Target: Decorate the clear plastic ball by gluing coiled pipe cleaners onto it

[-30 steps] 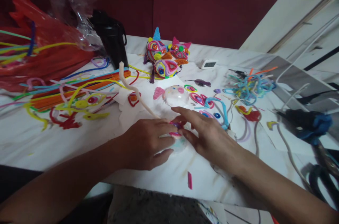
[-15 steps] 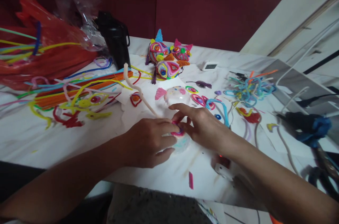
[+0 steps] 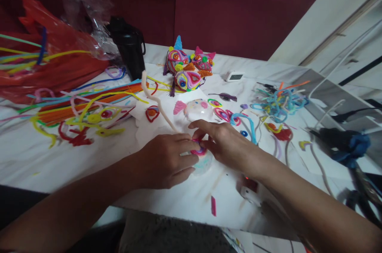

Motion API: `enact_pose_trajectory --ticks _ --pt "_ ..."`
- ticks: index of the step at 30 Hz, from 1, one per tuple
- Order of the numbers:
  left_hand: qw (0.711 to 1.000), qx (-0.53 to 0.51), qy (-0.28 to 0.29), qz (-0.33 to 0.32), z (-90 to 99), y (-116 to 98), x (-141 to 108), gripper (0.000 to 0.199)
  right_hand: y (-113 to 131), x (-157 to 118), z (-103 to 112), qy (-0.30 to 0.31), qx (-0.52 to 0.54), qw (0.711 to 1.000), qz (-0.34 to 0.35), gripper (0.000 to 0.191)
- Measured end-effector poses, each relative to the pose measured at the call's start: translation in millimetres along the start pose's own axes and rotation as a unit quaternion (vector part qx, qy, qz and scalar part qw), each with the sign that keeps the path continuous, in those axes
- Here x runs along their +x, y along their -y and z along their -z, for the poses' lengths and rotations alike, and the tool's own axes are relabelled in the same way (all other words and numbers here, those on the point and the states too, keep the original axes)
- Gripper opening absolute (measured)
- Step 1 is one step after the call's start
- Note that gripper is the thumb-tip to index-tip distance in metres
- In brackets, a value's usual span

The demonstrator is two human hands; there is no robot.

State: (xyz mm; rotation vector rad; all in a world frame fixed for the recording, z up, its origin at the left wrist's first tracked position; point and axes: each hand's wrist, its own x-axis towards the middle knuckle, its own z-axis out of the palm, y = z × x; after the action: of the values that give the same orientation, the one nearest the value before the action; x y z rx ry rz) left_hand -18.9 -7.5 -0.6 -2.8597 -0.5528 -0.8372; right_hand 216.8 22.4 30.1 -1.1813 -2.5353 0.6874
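Two bare hands meet at the center of the frame over a pink-and-purple coil point(image 3: 198, 151) on a clear rounded shell point(image 3: 204, 165), which lies on a marbled white table point(image 3: 74, 169). The left hand point(image 3: 167, 161) reaches in with fingers extended and slightly spread, the foremost touching the coil; its thumb is hidden, so whether it grips cannot be told. The right hand point(image 3: 228, 145) bends its fingers toward the coil's right side, unclenched, though a pinch cannot be confirmed. Just above, a second clear shell point(image 3: 199, 110) has a pink tail point(image 3: 179, 107) at its left, while a pale fuzzy stem point(image 3: 156, 99) slants down toward the left hand. Three colorful fish-like figures point(image 3: 187, 80) cluster at upper center, between a black flask point(image 3: 129, 48) and a small white display point(image 3: 235, 76). A red plastic bag point(image 3: 50, 69) fills the upper left; a mostly blue tangle of stems point(image 3: 280, 99) sits at right, and a short pink strip point(image 3: 213, 206) lies at lower center
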Motion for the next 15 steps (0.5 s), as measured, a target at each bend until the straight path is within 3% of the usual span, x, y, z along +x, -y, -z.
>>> enact_pose_trajectory --ticks 4,10,15 --pt "0.998 -0.023 -0.059 -0.022 -2.4 4.6 3.7 0.017 3.5 0.2 2.9 0.011 0.003 1.000 -0.015 0.047" --pt "0.996 -0.046 -0.072 -0.031 -2.2 8.7 5.0 0.013 6.3 1.7 4.7 0.009 -0.008 1.000 -0.020 0.052" --pt "0.996 -0.061 -0.060 0.015 -2.4 11.9 1.7 0.005 10.1 4.3 6.6 0.028 -0.020 0.999 -0.038 0.054"
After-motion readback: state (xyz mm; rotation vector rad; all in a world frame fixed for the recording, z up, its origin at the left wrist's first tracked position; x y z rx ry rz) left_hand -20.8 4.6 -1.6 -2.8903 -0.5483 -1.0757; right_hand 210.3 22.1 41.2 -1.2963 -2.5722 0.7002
